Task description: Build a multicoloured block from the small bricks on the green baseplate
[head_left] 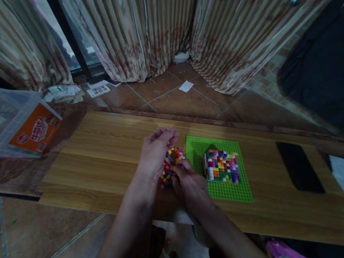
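Observation:
A pile of small loose toy bricks [166,178] in mixed colours lies on the wooden table, partly hidden by my hands. At the far side of the pile, my left hand [158,149] is held with its fingers curled together; whatever is inside them is hidden. My right hand [190,184] reaches into the near right side of the pile, fingertips bent and pinched among the bricks. Just right of it lies a green studded baseplate [231,196]. On that plate stands a block built of many multicoloured bricks [222,166], its top uneven.
The wooden table [98,159] carries a black phone-like slab [300,167] toward the right. A clear plastic box with an orange label [35,130] stands at the left. Pleated curtains [142,28] hang beyond, and a white paper [186,86] lies on the tiled floor.

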### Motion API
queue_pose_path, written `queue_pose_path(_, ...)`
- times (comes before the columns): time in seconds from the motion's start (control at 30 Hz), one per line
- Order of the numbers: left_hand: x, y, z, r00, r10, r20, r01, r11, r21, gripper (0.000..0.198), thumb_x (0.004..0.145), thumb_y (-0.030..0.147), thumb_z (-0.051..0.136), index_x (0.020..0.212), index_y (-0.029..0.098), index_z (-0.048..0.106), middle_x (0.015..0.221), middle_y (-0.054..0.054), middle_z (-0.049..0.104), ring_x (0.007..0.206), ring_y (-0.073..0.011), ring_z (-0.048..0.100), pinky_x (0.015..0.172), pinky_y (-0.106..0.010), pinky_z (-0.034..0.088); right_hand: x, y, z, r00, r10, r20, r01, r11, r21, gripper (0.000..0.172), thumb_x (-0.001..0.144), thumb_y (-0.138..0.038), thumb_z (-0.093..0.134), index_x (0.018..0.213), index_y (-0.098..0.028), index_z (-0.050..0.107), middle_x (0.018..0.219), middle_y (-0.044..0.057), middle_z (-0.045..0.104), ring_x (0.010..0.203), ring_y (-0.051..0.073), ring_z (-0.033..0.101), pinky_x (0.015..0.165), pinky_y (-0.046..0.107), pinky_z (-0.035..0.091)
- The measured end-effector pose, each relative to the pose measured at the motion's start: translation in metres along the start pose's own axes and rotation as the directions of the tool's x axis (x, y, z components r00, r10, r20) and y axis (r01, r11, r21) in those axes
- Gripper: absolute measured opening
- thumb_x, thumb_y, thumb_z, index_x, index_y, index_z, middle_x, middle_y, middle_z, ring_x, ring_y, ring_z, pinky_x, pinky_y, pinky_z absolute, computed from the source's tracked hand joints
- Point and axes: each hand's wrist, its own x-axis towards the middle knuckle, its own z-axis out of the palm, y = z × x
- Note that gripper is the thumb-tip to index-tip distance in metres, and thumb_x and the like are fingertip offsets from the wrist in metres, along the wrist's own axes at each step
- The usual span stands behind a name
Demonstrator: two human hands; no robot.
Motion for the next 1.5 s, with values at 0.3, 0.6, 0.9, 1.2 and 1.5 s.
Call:
queue_pose_path(0.3,0.002,-0.002,-0.001,1.0,0.01,-0.012,-0.009,1.0,0.022,0.017,0.066,0.028,0.075,0.076,0.015,0.07,0.084,-0.005,0.07,0.075,-0.0124,0.062,0.077,-0.027,0.048,0.004,-0.004,0.0,0.998,0.056,-0.004,-0.056,0.998,-0.021,0.015,0.088,-0.028,0.062,0.099,-0.023,0.071,0.112,0.008,0.064,0.082,0.019,0.066,0.062,0.027,0.05)
queue_pose_path(0.6,0.001,-0.002,-0.002,1.0,0.014,-0.007,-0.014,1.0,0.02,0.014,0.069,0.026,0.072,0.078,0.015,0.071,0.086,-0.007,0.071,0.077,-0.0132,0.062,0.074,-0.026,0.048,0.004,-0.008,-0.002,0.997,0.075,0.032,-0.074,0.997,-0.026,0.017,0.089,-0.029,0.061,0.102,-0.027,0.071,0.113,0.004,0.064,0.08,0.017,0.064,0.06,0.025,0.047)
queue_pose_path(0.9,0.003,-0.001,-0.002,1.0,-0.009,-0.002,0.009,1.0,0.0,0.015,0.067,0.027,0.073,0.076,0.015,0.07,0.083,-0.005,0.069,0.075,-0.0113,0.061,0.075,-0.024,0.047,0.005,-0.007,-0.006,0.991,0.028,-0.132,-0.002,0.98,0.199,0.016,0.091,-0.019,0.053,0.097,-0.02,0.068,0.108,0.008,0.063,0.089,0.018,0.064,0.075,0.027,0.051)
queue_pose_path(1.2,-0.001,-0.007,-0.002,0.937,-0.072,0.342,-0.068,0.922,0.381,0.029,0.074,0.043,0.07,0.075,0.015,0.064,0.065,0.003,0.059,0.062,-0.0089,0.051,0.058,-0.021,0.041,0.005,0.008,-0.036,0.846,0.092,-0.525,0.096,0.943,0.319,0.009,0.092,-0.022,0.056,0.095,-0.02,0.065,0.092,0.004,0.067,0.082,0.016,0.063,0.07,0.027,0.051)
queue_pose_path(1.5,-0.004,-0.018,0.006,0.86,-0.123,0.495,-0.087,0.921,0.38,0.019,0.075,0.027,0.07,0.086,0.012,0.066,0.067,0.002,0.061,0.058,-0.0066,0.053,0.058,-0.02,0.043,0.003,0.027,-0.043,0.847,0.249,-0.47,0.015,0.872,0.489,0.011,0.089,-0.029,0.061,0.089,-0.02,0.067,0.08,0.001,0.068,0.07,0.014,0.062,0.066,0.026,0.049)
